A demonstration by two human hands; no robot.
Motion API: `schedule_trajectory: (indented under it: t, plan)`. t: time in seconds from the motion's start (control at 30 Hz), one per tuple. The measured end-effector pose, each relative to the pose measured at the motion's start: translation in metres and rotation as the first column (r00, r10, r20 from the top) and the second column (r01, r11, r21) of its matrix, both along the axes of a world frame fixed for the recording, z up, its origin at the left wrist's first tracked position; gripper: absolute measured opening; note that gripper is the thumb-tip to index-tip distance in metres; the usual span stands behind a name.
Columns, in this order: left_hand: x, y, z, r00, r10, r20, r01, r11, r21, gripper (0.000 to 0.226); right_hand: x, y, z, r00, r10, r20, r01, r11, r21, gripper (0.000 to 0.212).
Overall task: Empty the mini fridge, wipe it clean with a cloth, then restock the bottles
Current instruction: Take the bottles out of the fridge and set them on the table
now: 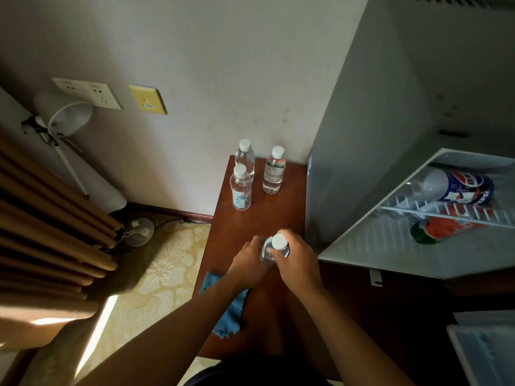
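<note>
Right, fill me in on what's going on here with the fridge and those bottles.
A person is holding a small water bottle upright with both hands, left hand and right hand, over the wooden table. Three more water bottles already stand at the table's far end. A blue cloth lies at the near left edge, partly under the left forearm. The mini fridge is open and not yet empty: a Pepsi bottle and a red-labelled bottle still lie inside.
</note>
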State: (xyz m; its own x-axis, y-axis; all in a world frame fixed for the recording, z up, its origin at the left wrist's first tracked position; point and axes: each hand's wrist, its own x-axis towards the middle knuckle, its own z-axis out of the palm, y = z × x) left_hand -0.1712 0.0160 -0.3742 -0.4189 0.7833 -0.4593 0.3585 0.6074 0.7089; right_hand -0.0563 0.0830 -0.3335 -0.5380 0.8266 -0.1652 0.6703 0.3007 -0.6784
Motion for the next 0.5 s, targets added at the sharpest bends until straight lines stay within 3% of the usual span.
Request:
schedule_trajectory:
  t: [0.37,0.5]
  plan:
    - [-0.036,0.034,-0.015,0.952,0.152,0.266,-0.164,0.986,0.026,0.082,-0.042,0.032,-0.003,0.999,-0.031,0.043,0.03,1.0,0.006,0.042]
    - [-0.048,0.049,-0.012,0.891,0.247,0.38,-0.266,0.964,-0.003,0.064,-0.058,0.046,-0.004,0.998,-0.04,0.046,0.04,0.999,0.001,0.042]
